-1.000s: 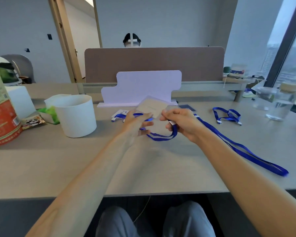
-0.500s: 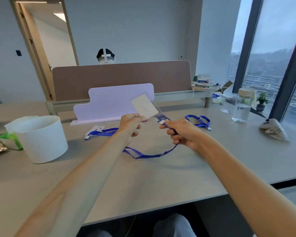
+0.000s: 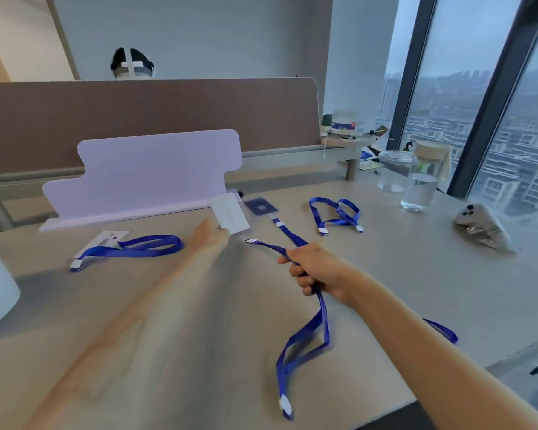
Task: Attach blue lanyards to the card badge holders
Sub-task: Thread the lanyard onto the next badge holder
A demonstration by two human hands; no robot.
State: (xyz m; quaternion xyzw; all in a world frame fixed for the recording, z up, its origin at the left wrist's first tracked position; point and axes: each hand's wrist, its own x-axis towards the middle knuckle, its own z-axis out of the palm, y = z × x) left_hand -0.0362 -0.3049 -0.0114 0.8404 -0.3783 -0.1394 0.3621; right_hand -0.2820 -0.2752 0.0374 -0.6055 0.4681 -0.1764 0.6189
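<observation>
Blue strap everywhere on this table [image 3: 416, 274], so here's what we've got. Our right hand [image 3: 316, 271] is closed in a fist around one blue lanyard [image 3: 320, 308]; its clip end [image 3: 251, 241] sticks out past the knuckles toward the left hand, and the rest droops from the bottom of the fist in a loop, down to a white tip near the table's near edge. Our left hand [image 3: 210, 235] is blurry, but it's pinching the lower corner of a clear badge holder [image 3: 230, 215] with a white card in it, held tilted just beyond the fingers. The clip end sits just beside the holder's bottom edge; we can't tell if they touch.

Past the left hand's outer side lies a second lanyard [image 3: 143, 247] over a flat holder [image 3: 106, 238]. Beyond the right hand there's a dark blue badge [image 3: 261, 207] with its strap, and further right a loose bundled lanyard [image 3: 336, 214]. A water bottle [image 3: 421, 184] stands well beyond that.
</observation>
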